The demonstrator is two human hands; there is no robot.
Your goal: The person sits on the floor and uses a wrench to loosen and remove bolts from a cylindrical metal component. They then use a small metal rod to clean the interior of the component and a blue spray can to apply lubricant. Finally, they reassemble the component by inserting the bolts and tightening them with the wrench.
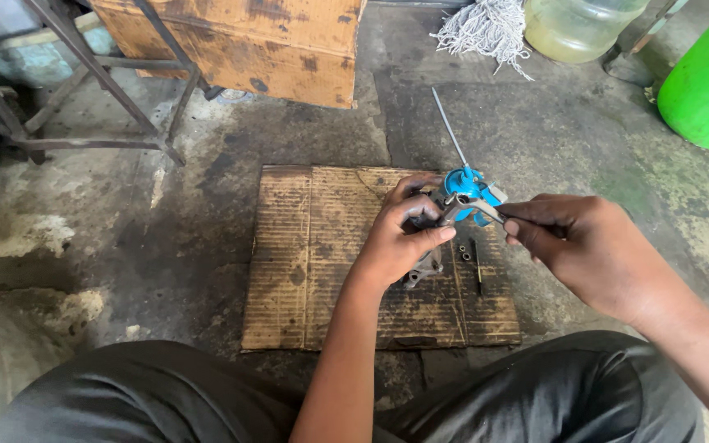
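Observation:
My left hand (398, 238) grips a small metal mechanical part with a bright blue top (464, 185) and a thin metal rod (448, 126) sticking up and away from it. My right hand (578, 246) holds a slim metal tool (479, 207) whose tip touches the blue part. Both hands hover over a worn sheet of corrugated cardboard (313, 254) lying on the floor. A few small dark metal pieces (465, 254) and a thin dark pin (477, 267) lie on the cardboard under my hands.
A stained cardboard box (248, 41) stands at the back beside a metal frame (84, 98). A mop head (486, 29), a clear plastic jug (580, 29) and a green drum (707, 82) sit at the far right. My dark-trousered legs (535, 402) fill the foreground.

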